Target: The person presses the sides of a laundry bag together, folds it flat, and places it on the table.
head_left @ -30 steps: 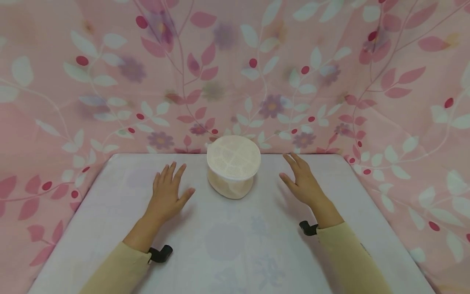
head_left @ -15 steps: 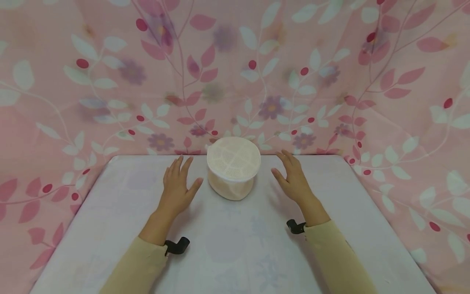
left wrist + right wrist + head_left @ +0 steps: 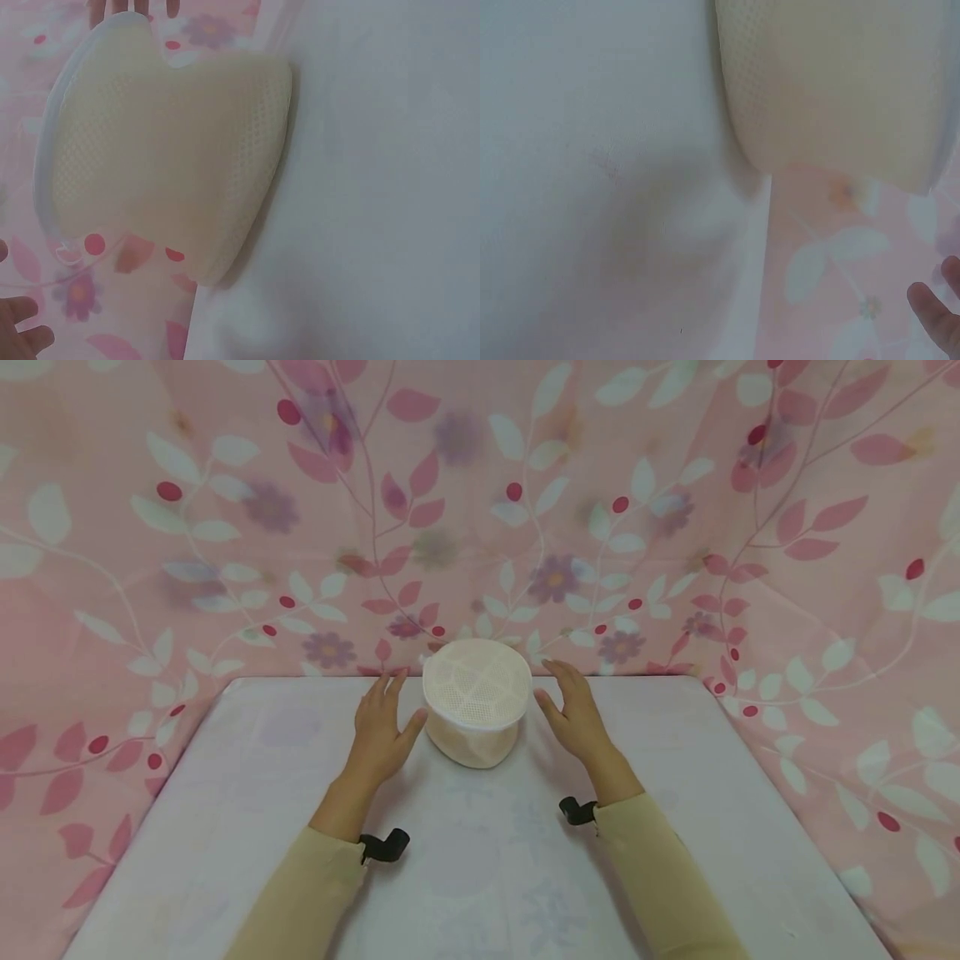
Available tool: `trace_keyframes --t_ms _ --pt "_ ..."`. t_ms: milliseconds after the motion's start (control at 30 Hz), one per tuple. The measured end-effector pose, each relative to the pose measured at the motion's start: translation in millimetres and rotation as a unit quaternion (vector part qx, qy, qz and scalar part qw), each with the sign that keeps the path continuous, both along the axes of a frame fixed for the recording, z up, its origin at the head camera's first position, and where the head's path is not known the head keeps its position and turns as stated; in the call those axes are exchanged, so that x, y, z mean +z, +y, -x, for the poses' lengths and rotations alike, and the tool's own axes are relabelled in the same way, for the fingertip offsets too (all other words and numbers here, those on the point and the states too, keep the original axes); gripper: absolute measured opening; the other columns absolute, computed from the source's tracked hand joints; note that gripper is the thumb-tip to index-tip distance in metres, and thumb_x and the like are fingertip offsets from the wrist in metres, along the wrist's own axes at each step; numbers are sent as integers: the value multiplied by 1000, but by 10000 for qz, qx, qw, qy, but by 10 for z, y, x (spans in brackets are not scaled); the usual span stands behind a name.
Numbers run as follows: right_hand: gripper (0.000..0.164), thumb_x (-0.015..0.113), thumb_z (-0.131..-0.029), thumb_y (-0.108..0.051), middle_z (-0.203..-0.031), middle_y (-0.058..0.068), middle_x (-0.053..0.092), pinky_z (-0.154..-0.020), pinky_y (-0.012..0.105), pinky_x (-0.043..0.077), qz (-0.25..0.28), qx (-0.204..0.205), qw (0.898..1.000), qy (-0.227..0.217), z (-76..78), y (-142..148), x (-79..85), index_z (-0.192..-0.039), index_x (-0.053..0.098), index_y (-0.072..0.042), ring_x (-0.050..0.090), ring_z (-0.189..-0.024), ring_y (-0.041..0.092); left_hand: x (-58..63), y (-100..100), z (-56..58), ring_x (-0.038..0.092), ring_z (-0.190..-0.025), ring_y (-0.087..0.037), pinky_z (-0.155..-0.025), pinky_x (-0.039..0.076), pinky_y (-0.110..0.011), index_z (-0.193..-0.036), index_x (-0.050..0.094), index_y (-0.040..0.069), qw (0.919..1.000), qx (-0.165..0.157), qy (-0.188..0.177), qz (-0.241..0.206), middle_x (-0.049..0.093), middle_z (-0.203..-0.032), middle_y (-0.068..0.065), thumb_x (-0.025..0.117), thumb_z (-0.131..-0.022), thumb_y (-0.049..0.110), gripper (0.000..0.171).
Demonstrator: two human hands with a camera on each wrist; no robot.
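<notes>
A cream mesh laundry bag with a round netted top and a white rim stands near the far edge of the table. On its left my left hand is spread, the thumb tip right at the bag's side. My right hand is on the other side, fingers relaxed and slightly bent, close to the rim. Neither hand grips anything. The left wrist view shows the bag's netted side, with fingertips of both hands at the picture's edges. In the right wrist view, the bag's wall fills the upper right.
A white cloth with faint prints covers the table. Pink floral curtain hangs right behind the far edge and along both sides. Black camera mounts sit at the wrists beside the beige sleeves.
Both hands have moved inward, the left to the right and the right to the left, and slightly forward, closing in on the bag. The bag has stayed in place.
</notes>
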State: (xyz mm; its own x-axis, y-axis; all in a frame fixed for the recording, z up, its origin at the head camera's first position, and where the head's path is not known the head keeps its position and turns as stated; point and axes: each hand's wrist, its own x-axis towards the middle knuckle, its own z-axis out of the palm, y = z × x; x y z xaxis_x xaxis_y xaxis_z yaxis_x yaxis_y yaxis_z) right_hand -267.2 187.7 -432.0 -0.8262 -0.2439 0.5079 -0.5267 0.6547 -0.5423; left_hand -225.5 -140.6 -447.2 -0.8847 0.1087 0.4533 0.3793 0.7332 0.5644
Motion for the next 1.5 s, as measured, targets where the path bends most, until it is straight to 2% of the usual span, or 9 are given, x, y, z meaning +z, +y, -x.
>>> trace_keyframes --t_ms 133,300,500,867,933,1067,1167,1333,1500 --pt "55 55 -103 -38 -150 20 43 -114 57 29 119 53 9999 -77 66 -48 -27 -148 45 -8 35 -141 37 -19 38 55 22 -147 -42 -114 14 -66 -155 30 6 9999 -20 -34 -139 28 -157 -26 52 -101 46 70" --pt "54 52 -104 -38 -152 16 41 -104 56 42 517 279 9973 -432 108 -106 -64 -149 43 -10 40 -136 37 -34 91 119 24 -147 -39 -114 17 -65 -153 32 4 9990 -78 -113 -432 31 -157 -22 52 -102 44 68" --pt "51 53 -104 -32 -150 17 42 -99 57 45 671 286 9950 -688 149 -199 -107 -149 43 -8 44 -131 40 -19 187 178 30 -144 -39 -112 23 -64 -153 35 7 9951 -223 -302 -910 36 -155 -16 53 -103 42 64" --pt "53 52 -105 -28 -152 20 35 -101 52 47 1290 294 9832 -1254 185 -345 -138 -153 37 -11 43 -129 39 -71 342 229 25 -148 -32 -119 21 -53 -157 29 16 9858 -346 -867 -1395 29 -158 -16 51 -104 42 63" --pt "54 52 -105 -28 -153 20 34 -102 52 46 1358 323 9812 -1329 190 -361 -148 -154 36 -12 42 -129 40 -72 363 220 24 -149 -31 -119 21 -52 -157 28 17 9837 -348 -957 -1479 29 -159 -15 50 -104 42 63" --pt "55 51 -105 -31 -156 20 32 -105 55 43 1389 324 9793 -1437 189 -388 -155 -155 35 -14 38 -135 43 -75 394 207 26 -148 -32 -115 29 -54 -157 28 16 9789 -408 -1058 -1698 28 -159 -16 50 -104 41 62" --pt "56 50 -105 -35 -159 18 29 -110 58 36 1395 298 9785 -1492 192 -406 -165 -156 34 -15 31 -143 41 -80 412 206 27 -147 -32 -111 36 -55 -157 28 17 9747 -456 -1129 -1872 27 -159 -17 50 -104 41 63" --pt "59 45 -106 -44 -163 12 24 -118 57 20 1424 289 9755 -1652 204 -434 -196 -157 31 -18 20 -150 35 -100 430 219 26 -148 -32 -109 38 -56 -158 26 19 9702 -459 -1204 -2052 26 -160 -16 51 -104 41 64" --pt "62 41 -105 -52 -166 8 19 -118 59 15 1500 293 9684 -1969 213 -454 -237 -158 27 -24 16 -151 34 -125 445 222 26 -147 -32 -107 40 -56 -159 25 21 9662 -446 -1270 -2200 25 -161 -16 53 -104 39 64"
